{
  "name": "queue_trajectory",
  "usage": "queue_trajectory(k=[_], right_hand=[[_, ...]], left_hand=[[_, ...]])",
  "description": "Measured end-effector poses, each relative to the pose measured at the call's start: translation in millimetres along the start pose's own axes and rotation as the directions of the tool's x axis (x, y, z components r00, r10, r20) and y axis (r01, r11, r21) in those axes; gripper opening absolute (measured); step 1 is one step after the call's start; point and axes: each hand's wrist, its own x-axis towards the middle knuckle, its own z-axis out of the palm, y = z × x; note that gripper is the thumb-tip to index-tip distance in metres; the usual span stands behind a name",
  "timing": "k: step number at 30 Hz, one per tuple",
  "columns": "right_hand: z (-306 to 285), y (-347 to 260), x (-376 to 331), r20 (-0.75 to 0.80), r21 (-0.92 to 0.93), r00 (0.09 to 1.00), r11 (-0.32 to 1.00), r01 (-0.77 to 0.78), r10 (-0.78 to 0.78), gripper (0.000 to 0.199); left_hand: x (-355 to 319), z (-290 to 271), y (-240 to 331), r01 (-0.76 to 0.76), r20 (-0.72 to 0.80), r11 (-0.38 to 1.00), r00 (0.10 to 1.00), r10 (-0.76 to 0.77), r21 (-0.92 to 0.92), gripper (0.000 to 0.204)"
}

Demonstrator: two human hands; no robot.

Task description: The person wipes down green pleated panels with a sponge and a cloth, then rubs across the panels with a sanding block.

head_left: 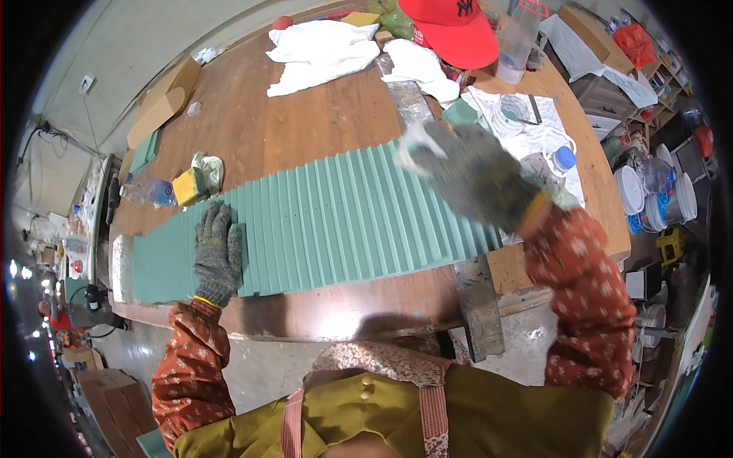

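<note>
On wooden table (pixel 321 130): long green pleated sheet (pixel 336 221) lies stretched across, folds look formed along whole visible length. Left hand (pixel 218 253), gloved, fingers flat and spread, presses sheet near left end. Right hand (pixel 477 174), gloved, blurred, raised over right end, fingers closed on white scrap (pixel 412 149). Remaining work unclear.
</note>
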Motion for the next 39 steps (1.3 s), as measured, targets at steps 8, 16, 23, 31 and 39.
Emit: queue_trajectory(k=[8, 16, 23, 31, 39], right_hand=[[-11.3, 12.9, 26.6, 0.254, -0.044, 0.898, 0.932, -0.360, 0.359, 0.046], [2.1, -64.0, -77.6, -0.269, -0.104, 0.951, 0.976, -0.189, 0.155, 0.041], [-27.9, -89.3, -131.4, -0.018, 0.033, 0.979, 0.979, -0.201, 0.202, 0.057], [1.1, -100.4, -81.5, -0.111, -0.151, 0.900, 0.888, -0.435, 0.421, 0.052], [18.0, -51.4, 26.9, -0.255, -0.247, 0.844, 0.812, -0.528, 0.471, 0.036]], left_hand=[[10.0, -9.2, 10.7, 0.034, 0.079, 0.991, 0.996, -0.045, 0.131, 0.043], [125.6, -12.4, 152.6, -0.158, 0.144, 0.917, 0.964, 0.224, -0.366, 0.050], [174.7, 4.7, 199.9, 0.012, 0.564, 0.924, 0.795, 0.223, -0.381, 0.059], [213.7, 21.1, 181.5, -0.075, 0.651, 0.832, 0.585, 0.484, -0.550, 0.073], [221.6, 38.1, 171.7, -0.139, 0.633, 0.773, 0.495, 0.595, -0.619, 0.079]])
